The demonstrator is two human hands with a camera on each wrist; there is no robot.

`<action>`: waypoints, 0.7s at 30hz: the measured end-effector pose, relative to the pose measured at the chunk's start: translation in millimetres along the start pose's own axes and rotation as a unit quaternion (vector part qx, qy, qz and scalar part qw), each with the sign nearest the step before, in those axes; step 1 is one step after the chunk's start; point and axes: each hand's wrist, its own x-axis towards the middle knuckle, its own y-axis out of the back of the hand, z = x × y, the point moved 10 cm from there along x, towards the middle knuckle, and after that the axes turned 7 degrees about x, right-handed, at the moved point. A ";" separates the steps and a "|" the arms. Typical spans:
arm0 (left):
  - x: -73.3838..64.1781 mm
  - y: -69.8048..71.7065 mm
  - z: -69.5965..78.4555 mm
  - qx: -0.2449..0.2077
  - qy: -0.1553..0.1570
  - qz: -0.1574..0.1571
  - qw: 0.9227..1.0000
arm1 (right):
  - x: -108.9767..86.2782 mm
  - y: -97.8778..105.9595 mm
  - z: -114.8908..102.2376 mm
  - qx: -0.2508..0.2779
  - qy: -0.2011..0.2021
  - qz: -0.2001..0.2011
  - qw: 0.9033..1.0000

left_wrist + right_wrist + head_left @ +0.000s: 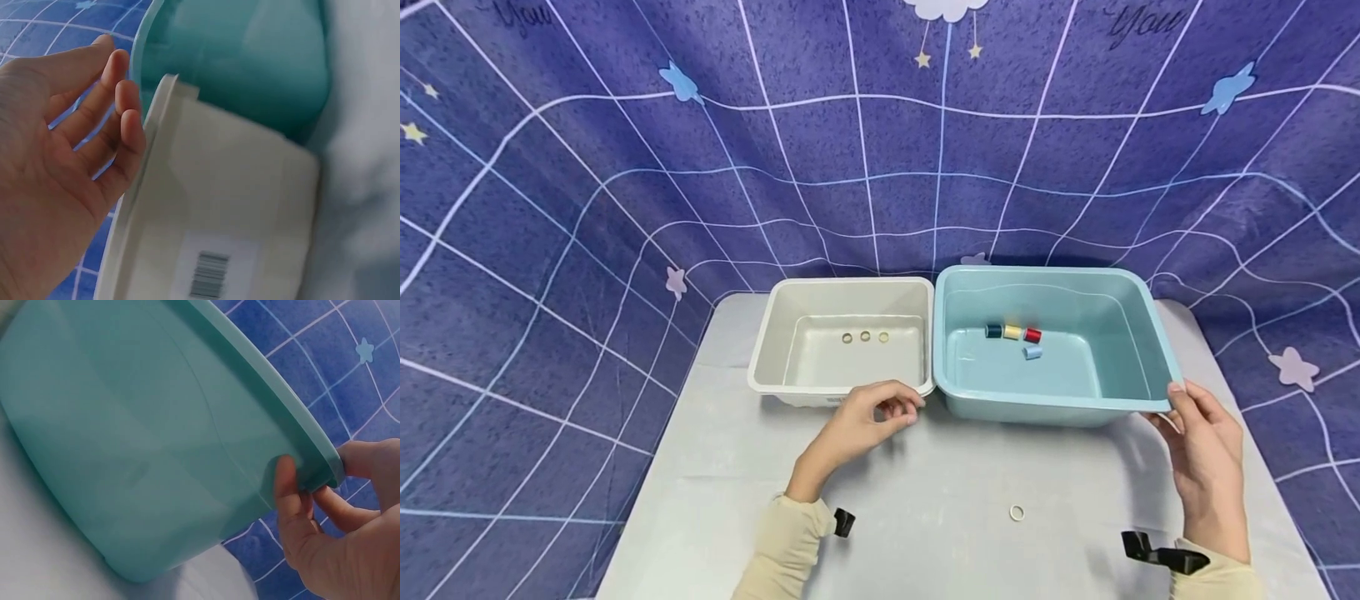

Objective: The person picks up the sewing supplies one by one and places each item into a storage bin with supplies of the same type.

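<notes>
The right hand (1206, 442) pinches the rim of a teal plastic bin (1045, 403) at its front right corner. In the right wrist view the thumb (359, 456) lies on the outer side of the rim, the other fingers beneath it. The left hand (872, 417) holds nothing. Its loosely bent fingertips are close to the front right rim of a white plastic bin (219, 169). Several thread spools, among them a red spool (1032, 335) and a light blue spool (1033, 352), lie inside the teal bin. Three small rings, one being a gold ring (865, 336), lie in the white bin.
On the grey-white table (940, 492), in front of the teal bin, lies a single pale ring (1017, 512). Both bins stand side by side against a blue checked curtain (895, 142). A barcode label (209, 275) is on the white bin's front.
</notes>
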 end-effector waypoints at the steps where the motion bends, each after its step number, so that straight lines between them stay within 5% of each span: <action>1: 0.2 -4.3 0.6 -0.002 0.001 -0.007 1.000 | -0.3 0.0 -0.3 0.003 0.001 0.000 1.000; 9: -1.3 -39.4 -2.5 -0.040 0.007 -0.044 0.998 | -1.7 0.1 0.8 0.011 0.004 0.001 1.000; 21: 0.7 -90.2 -7.4 -0.058 -0.038 -0.084 0.994 | -2.6 1.6 0.6 0.008 0.014 0.015 1.000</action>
